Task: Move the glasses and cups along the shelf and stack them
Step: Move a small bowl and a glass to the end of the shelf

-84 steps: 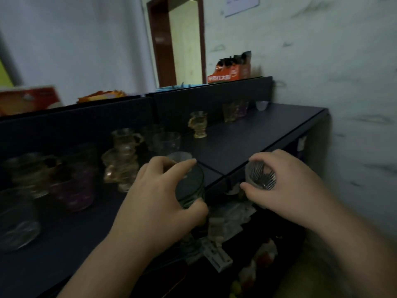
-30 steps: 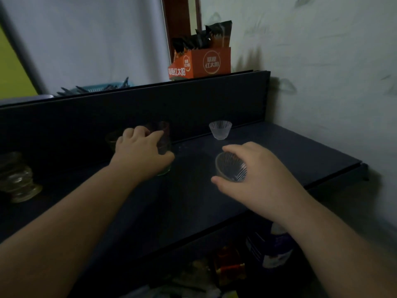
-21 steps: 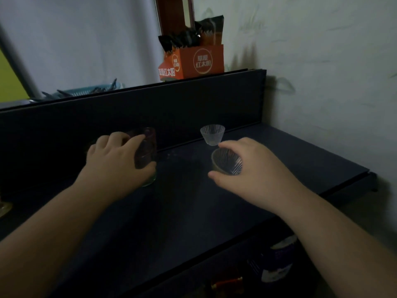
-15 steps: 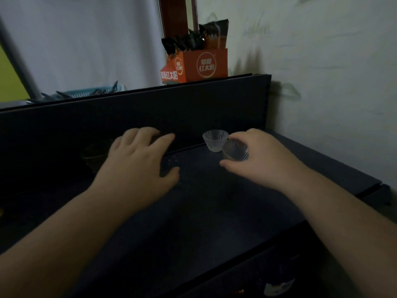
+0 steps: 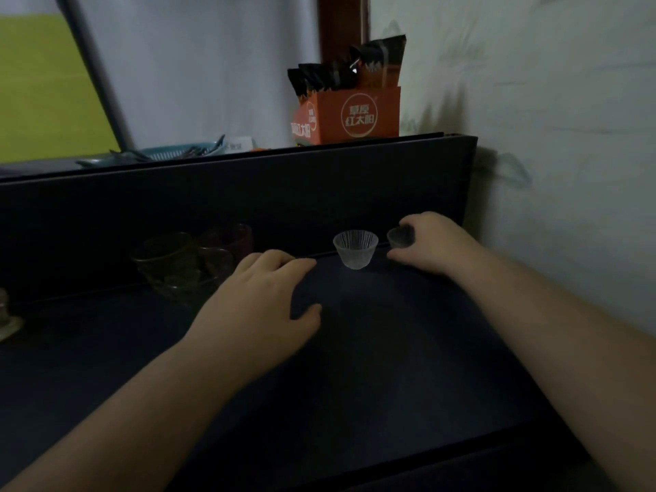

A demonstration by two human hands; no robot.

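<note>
A small ribbed clear cup (image 5: 355,248) stands upright on the dark shelf (image 5: 372,367) near the back panel. Just right of it, my right hand (image 5: 431,245) grips a second small ribbed cup (image 5: 398,237), which sits at the shelf's back; fingers curl over its far side. My left hand (image 5: 264,303) hovers flat over the shelf with fingers extended, holding nothing. To its left stand dark tinted glasses (image 5: 170,264) and a reddish glass (image 5: 230,239), close together against the back panel.
An orange box of sachets (image 5: 349,113) and a blue basket (image 5: 177,152) sit on the upper ledge. The wall (image 5: 568,172) closes the shelf's right end. A glass object (image 5: 7,314) shows at the far left edge.
My left hand let go of the dark glass beside the others and drew back, open. My right hand carried its small cup to the back and set it right of the standing ribbed cup.
</note>
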